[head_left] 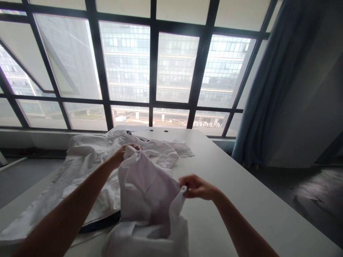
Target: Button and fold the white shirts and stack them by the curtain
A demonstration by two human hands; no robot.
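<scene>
A crumpled white garment (150, 185), perhaps a shirt, hangs between my two hands above the near part of the table. Its upper left part is pinched by my left hand (131, 148), whose fingertips are partly hidden by the cloth. Lower and to the right, my right hand (197, 187) grips an edge of the same garment between thumb and fingers. Another white garment (88, 153) lies spread and wrinkled on the table behind and left of my left arm, with a sleeve-like part (163, 150) stretching right.
The white table (227, 200) reaches away toward a large dark-framed window (154, 71). Two small dark round holes mark its far end. A dark strip (100, 223) lies under the cloth at left. A blue-grey curtain (268, 92) hangs at right.
</scene>
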